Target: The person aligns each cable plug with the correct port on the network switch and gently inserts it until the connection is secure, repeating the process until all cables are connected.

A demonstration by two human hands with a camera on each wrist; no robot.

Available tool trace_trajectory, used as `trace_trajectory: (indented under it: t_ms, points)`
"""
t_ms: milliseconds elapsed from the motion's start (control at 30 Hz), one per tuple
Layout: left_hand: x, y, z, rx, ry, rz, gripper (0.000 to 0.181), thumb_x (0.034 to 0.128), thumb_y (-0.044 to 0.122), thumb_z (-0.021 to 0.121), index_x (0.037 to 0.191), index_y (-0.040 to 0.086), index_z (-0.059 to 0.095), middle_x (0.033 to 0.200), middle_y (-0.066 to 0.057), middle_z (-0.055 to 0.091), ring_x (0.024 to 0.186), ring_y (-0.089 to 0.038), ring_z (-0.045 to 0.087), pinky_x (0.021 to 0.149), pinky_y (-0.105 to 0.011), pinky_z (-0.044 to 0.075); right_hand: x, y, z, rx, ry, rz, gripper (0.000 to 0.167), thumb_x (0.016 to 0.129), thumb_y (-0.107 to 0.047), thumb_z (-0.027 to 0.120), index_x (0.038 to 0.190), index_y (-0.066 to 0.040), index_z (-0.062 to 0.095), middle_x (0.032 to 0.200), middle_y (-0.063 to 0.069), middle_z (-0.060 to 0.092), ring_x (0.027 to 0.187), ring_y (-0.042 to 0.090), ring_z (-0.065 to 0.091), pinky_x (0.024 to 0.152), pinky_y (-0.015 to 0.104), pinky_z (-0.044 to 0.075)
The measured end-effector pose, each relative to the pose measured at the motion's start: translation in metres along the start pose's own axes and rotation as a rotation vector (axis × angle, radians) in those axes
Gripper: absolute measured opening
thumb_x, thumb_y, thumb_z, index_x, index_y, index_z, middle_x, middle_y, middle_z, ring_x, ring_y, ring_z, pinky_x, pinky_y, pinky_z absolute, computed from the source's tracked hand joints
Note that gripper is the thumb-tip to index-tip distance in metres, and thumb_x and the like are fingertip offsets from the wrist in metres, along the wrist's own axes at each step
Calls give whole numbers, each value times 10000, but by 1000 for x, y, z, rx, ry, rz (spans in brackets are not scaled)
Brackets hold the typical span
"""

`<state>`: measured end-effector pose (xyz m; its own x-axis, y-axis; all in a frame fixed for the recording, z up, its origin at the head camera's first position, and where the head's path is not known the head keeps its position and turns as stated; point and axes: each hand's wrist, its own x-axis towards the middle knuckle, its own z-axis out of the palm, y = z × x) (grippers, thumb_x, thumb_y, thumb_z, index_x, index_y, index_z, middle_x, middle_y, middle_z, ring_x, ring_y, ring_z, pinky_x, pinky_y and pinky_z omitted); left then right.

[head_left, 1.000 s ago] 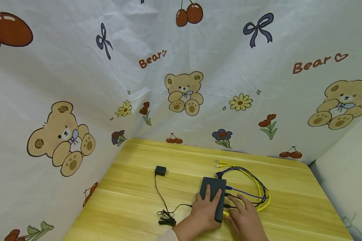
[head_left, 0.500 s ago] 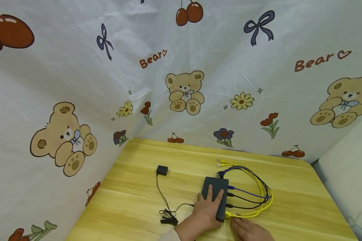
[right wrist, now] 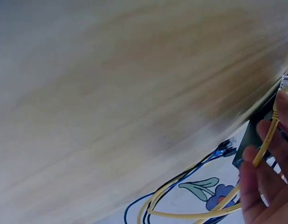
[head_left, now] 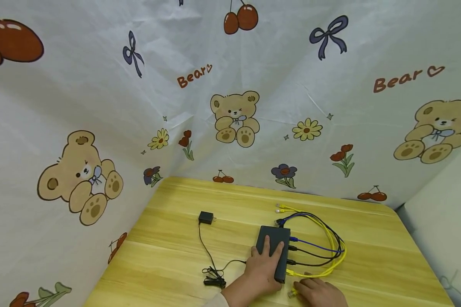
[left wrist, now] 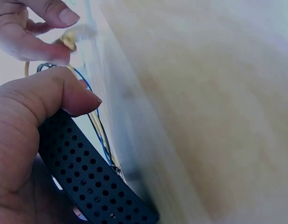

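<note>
A black network switch [head_left: 274, 243] lies on the wooden table with blue, black and yellow cables in its right side. My left hand [head_left: 262, 268] lies over it, two fingers spread on its top; in the left wrist view the thumb [left wrist: 81, 100] bends over the edge by the perforated side. My right hand [head_left: 319, 292] is just right of the switch's near corner. It pinches a yellow Ethernet cable near its clear plug [right wrist: 286, 84], apart from the switch. Another yellow cable's plug [head_left: 290, 272] sits at the switch's side.
Looped black, blue and yellow cables [head_left: 336, 241] lie right of the switch, loose plugs [head_left: 279, 222] behind it. A black power adapter [head_left: 205, 218] and its bundled cord [head_left: 214, 280] lie on the left. A bear-print cloth [head_left: 253, 162] hangs along the table's far and left edges.
My right hand has moved from over the plugs at the switch's side down to the near right. A yellow plug now shows at its fingertips. My left hand stays on the switch.
</note>
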<state>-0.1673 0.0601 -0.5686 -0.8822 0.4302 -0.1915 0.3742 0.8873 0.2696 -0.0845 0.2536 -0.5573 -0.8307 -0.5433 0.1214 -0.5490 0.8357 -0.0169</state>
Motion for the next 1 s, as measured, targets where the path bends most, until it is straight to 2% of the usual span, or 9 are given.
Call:
trace_trajectory:
  t_ms: [100, 167, 233, 300, 433, 533, 733, 867, 1000]
  points:
    - [0, -1, 0, -16, 5, 1, 1183, 683, 538, 870, 1548, 533, 64, 1665, -50, 130, 1358, -493, 382, 787, -503, 521, 1, 1, 2, 28, 83, -62, 218, 870, -430, 741, 955, -230, 756, 882, -128, 641, 765, 47, 606, 592, 219, 492]
    - [-1, -2, 0, -27, 8, 5, 1184, 678, 529, 877, 1548, 533, 75, 1664, -48, 135, 1357, -495, 383, 798, -508, 519, 1, 1, 5, 22, 181, -97, 204, 847, -429, 771, 931, -245, 751, 854, -152, 615, 716, 2, 562, 558, 179, 450]
    - [-1, -3, 0, -35, 8, 5, 1185, 673, 524, 880, 1548, 533, 82, 1664, -47, 137, 1356, -496, 384, 800, -509, 517, 1, 0, 8, -4, 301, -118, 169, 870, -414, 761, 929, -256, 753, 858, -166, 622, 710, -14, 566, 555, 165, 447]
    - [-1, -4, 1, -41, 10, 3, 1188, 671, 528, 880, 1549, 533, 79, 1665, -45, 138, 1357, -498, 385, 803, -509, 517, 1, -2, 11, -32, 413, -120, 203, 952, -427, 660, 916, -250, 751, 870, -159, 632, 715, -6, 577, 566, 176, 460]
    - [-1, -6, 2, -54, 23, -5, 1186, 672, 561, 868, 1551, 530, 74, 1663, -51, 148, 1356, -500, 392, 817, -516, 514, 3, -8, 15, -86, 562, -63, 506, 1064, -490, 353, 835, -245, 731, 946, -76, 666, 809, 111, 618, 599, 306, 496]
    - [-1, -7, 2, -53, 33, -5, 1169, 681, 579, 854, 1554, 524, 79, 1661, -60, 158, 1353, -501, 396, 826, -517, 510, 5, -14, 14, -112, 599, 8, 575, 1073, -515, 289, 790, -243, 711, 1043, 2, 674, 927, 221, 615, 646, 416, 474]
    - [-2, -7, 1, -57, 29, 4, 1139, 703, 579, 830, 1554, 525, 76, 1659, -64, 165, 1348, -505, 398, 818, -525, 508, 9, -21, 10, -75, 532, 120, 642, 1059, -570, 225, 797, -235, 705, 1244, 68, 635, 1155, 312, 542, 845, 529, 412]
    - [-1, -7, 0, -70, 30, 5, 1142, 703, 579, 826, 1550, 532, 61, 1659, -60, 164, 1344, -506, 405, 812, -535, 510, 13, -20, 9, -45, 501, 148, 661, 1040, -610, 208, 803, -240, 702, 1298, 82, 603, 1201, 334, 501, 872, 554, 392]
    - [2, -8, -2, -108, 42, -7, 1170, 684, 578, 841, 1548, 535, 52, 1662, -55, 157, 1336, -490, 417, 829, -541, 498, 18, -15, 9, -22, 525, 152, 641, 1046, -594, 215, 830, -230, 696, 1298, 91, 598, 1215, 360, 480, 865, 577, 379]
